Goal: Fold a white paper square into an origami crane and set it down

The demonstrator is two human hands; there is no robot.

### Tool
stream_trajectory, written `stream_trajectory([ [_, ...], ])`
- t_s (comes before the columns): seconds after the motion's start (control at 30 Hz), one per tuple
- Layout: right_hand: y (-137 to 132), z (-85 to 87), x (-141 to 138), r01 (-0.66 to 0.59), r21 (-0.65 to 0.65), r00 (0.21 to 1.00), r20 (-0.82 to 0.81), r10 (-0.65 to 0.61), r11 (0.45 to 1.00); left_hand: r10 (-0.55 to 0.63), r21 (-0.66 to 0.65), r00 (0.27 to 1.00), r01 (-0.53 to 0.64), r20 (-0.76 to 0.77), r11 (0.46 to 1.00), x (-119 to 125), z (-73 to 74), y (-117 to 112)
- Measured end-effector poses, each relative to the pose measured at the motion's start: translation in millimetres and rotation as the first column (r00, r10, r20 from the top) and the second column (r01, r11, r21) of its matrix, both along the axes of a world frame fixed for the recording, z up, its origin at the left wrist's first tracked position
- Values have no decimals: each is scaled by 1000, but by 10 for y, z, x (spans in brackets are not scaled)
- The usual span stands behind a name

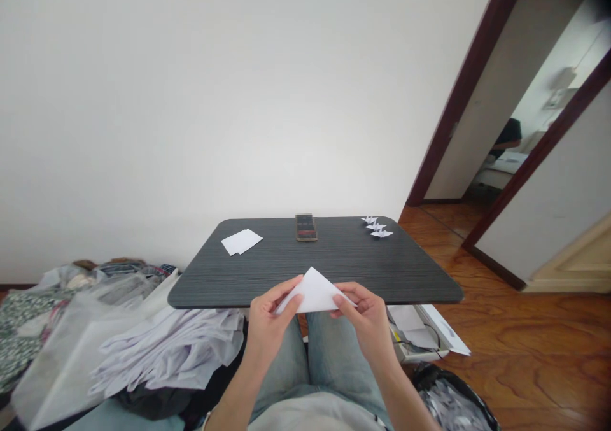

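Observation:
A white sheet of paper (312, 292), folded into a triangle with its point facing away from me, is held up at the near edge of the dark table. My left hand (274, 310) pinches its left corner between thumb and fingers. At the opposite corner my right hand (360, 307) grips it the same way, thumb on top. Several folded paper cranes (380, 233) stand in a row at the table's far right. Toward the far left lie white paper squares (242, 241), overlapping each other.
A phone (306, 227) rests at the back middle of the dark table (267, 272), against the wall. Piled clothes (172, 348) lie at the left. On the floor at the right are a box with papers (417, 329) and a black bag of scraps (453, 405).

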State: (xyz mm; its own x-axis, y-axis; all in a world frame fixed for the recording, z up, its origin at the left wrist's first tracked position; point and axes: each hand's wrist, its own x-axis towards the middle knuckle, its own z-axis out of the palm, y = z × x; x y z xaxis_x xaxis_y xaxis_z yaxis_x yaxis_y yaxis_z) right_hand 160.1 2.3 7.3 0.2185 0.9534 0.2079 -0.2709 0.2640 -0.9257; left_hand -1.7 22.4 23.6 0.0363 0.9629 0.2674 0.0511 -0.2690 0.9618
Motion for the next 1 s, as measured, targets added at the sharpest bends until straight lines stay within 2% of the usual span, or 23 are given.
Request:
stream_trajectory([
  [0.23, 1, 12, 8, 2, -12, 1000, -17, -3, 1000, -8, 14, 1000, 8, -26, 1000, -5, 7, -12],
  [0.47, 33, -68, 44, -26, -26, 1000, 2, 27, 999, -7, 15, 1000, 7, -5, 1000, 15, 28, -20],
  [0.7, 48, -68, 40, -7, -34, 1000, 18, 7, 999, -57, 19, 998, 57, 8, 998, 41, 27, -3],
  [1.0, 35, -32, 37, -37, -39, 999, -33, 36, 999, -7, -15, 999, 7, 33, 1000, 52, 27, 2],
])
